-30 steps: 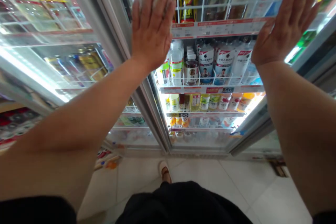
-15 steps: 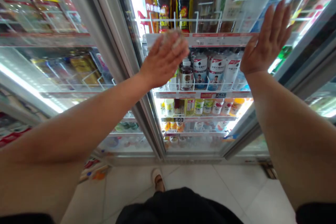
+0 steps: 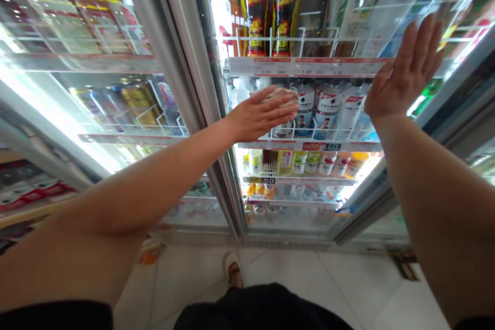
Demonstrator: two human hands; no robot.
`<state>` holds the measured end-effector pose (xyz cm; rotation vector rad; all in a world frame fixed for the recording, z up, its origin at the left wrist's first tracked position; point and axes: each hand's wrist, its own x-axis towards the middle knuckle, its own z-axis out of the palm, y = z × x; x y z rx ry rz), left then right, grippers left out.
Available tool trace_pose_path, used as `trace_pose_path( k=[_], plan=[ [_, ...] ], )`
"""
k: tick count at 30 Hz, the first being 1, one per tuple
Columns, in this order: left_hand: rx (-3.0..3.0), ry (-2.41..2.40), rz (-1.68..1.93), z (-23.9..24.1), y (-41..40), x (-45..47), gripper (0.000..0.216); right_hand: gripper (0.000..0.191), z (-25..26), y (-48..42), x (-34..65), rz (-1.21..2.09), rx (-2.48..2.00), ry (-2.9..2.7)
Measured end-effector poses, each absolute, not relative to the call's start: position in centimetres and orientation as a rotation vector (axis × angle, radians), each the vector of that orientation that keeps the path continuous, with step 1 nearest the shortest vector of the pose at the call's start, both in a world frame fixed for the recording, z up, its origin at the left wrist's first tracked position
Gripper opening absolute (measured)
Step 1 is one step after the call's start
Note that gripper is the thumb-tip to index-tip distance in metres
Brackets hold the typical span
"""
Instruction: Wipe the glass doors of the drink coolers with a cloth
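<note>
My left hand [image 3: 266, 113] presses a crumpled pale cloth [image 3: 289, 95] against the glass door [image 3: 309, 216] of a drinks fridge. Its fingers lie over the cloth and hide most of it. On the right, my right hand [image 3: 408, 72] is flat with fingers stretched, apparently resting on the same glass, with nothing in it. Behind the glass stand dark bottles with yellow caps [image 3: 255, 15] on the upper shelf. White-labelled bottles [image 3: 327, 108] fill the shelf below, partly covered by my left hand.
A metal door frame [image 3: 204, 98] runs down left of my left hand, with another glazed cabinet of cans [image 3: 143, 100] beyond it. To the right is a second grey frame [image 3: 375, 203]. Below are the tiled floor [image 3: 301, 268] and a shoe [image 3: 231, 260].
My left hand has slid down and to the right across the glass with the cloth. My right hand keeps its flat pose while the whole view has shifted slightly.
</note>
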<state>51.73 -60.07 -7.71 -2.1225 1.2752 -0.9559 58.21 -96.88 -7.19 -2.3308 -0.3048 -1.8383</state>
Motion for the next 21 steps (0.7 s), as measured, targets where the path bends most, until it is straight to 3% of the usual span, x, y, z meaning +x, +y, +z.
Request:
trace_pose_path(
  k=[6, 12, 17, 19, 21],
  plan=[
    [-2.417, 0.800, -1.517, -7.2, -59.8, 51.4, 0.075, 0.062, -7.1, -95.7, 56.7, -1.850, -2.307, -0.265],
    [-2.137, 1.346, -0.855, -8.8, -59.3, 51.5, 0.075, 0.062, -7.1, -95.7, 56.9, -1.838, -2.296, -0.279],
    [-2.451, 0.830, -1.431, -6.9, -58.8, 51.4, 0.075, 0.065, -7.2, -96.3, 57.7, -1.817, -2.334, -0.257],
    [-2.427, 0.893, -1.394, -7.1, -59.0, 51.3, 0.077, 0.065, -7.3, -96.4, 57.8, -1.820, -2.318, -0.277],
    [-2.302, 1.142, -1.128, -7.6, -59.0, 51.3, 0.074, 0.066, -7.3, -96.4, 57.9, -1.808, -2.302, -0.294]
  ],
)
